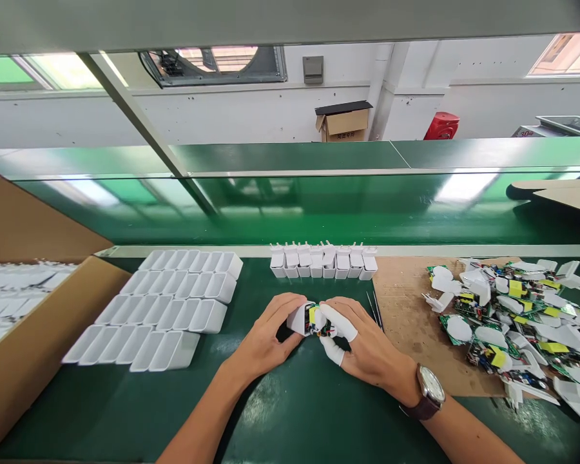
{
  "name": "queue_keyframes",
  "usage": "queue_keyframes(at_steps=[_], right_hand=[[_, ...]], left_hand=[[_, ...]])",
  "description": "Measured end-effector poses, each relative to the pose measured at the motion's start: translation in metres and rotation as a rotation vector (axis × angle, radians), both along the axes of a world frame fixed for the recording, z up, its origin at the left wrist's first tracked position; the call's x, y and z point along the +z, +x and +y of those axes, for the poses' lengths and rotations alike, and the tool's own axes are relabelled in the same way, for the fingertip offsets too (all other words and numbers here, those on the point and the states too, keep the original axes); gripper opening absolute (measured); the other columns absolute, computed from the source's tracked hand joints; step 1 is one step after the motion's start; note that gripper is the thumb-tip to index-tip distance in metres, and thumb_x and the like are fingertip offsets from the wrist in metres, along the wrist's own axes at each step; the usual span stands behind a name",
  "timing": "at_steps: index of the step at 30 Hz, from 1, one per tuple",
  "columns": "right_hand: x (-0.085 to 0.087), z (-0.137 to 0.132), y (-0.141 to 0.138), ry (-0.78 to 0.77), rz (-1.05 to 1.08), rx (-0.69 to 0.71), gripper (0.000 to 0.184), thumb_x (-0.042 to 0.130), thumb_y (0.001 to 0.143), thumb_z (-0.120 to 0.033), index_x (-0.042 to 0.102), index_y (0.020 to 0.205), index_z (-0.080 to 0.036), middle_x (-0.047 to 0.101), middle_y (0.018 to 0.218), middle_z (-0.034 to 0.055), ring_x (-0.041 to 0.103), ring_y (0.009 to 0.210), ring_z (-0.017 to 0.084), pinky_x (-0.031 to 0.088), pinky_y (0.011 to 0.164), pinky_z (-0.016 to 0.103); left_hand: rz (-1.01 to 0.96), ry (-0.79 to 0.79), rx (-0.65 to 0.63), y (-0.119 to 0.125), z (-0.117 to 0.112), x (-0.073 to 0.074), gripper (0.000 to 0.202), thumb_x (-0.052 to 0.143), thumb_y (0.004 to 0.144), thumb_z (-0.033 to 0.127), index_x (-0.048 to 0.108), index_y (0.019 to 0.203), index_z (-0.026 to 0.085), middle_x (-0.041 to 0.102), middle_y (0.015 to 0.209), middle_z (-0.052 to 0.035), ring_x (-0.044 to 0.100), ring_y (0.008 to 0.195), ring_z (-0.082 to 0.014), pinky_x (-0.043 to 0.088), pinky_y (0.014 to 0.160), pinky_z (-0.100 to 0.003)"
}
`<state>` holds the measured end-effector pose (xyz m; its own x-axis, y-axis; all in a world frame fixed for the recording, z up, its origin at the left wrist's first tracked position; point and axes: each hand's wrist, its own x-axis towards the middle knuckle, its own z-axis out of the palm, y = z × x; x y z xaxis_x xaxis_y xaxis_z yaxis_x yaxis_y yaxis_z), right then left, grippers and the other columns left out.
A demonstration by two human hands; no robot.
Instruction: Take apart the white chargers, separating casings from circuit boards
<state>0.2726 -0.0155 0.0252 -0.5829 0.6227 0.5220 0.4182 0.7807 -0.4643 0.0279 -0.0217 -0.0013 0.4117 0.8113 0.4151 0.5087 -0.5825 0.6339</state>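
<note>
My left hand point(276, 328) grips a white plastic charger housing point(297, 319) over the middle of the green bench. At the housing's right end sits a circuit board point(314, 319) with a yellow transformer and small dark parts. My right hand point(352, 335), with white finger cots on the thumb and a finger, pinches the board; it looks partly inside the housing, though how deep I cannot tell. A watch point(430, 386) is on my right wrist. Just right of my right hand lie tweezers point(376, 309).
Rows of open white housings point(169, 316) stand at left, beside a cardboard box point(96, 309) of white parts. Filled housings point(323, 263) line the bench's back. Circuit boards with white parts point(517, 316) are heaped on a brown cardboard sheet point(406, 322) at right. A green conveyor belt point(338, 206) runs behind.
</note>
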Motion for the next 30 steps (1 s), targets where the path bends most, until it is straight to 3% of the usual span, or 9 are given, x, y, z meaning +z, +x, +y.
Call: queue_keyframes(at_steps=[14,30], right_hand=[[-0.0046,0.0009,0.0007,-0.048,-0.003,-0.017,0.070,0.053,0.092,-0.008,0.033,0.157,-0.022,0.062,0.129,0.0145,0.056,0.125,0.031,0.058,0.101,0.052],[-0.0059,0.0007,0.0001,-0.054,-0.026,-0.010,0.066,0.054,0.094,-0.010,0.034,0.155,-0.022,0.062,0.133,0.0159,0.058,0.126,0.032,0.058,0.101,0.053]], left_hand=[[-0.004,-0.005,0.008,0.0006,0.0002,-0.0023,0.056,0.066,0.094,0.015,0.048,0.145,0.026,0.061,0.135,-0.0122,0.058,0.127,-0.0258,0.053,0.108,-0.045],[-0.015,-0.024,-0.007,0.0032,-0.0006,-0.0025,0.055,0.065,0.095,0.018,0.047,0.146,0.028,0.060,0.135,-0.0118,0.058,0.127,-0.0264,0.054,0.107,-0.045]])
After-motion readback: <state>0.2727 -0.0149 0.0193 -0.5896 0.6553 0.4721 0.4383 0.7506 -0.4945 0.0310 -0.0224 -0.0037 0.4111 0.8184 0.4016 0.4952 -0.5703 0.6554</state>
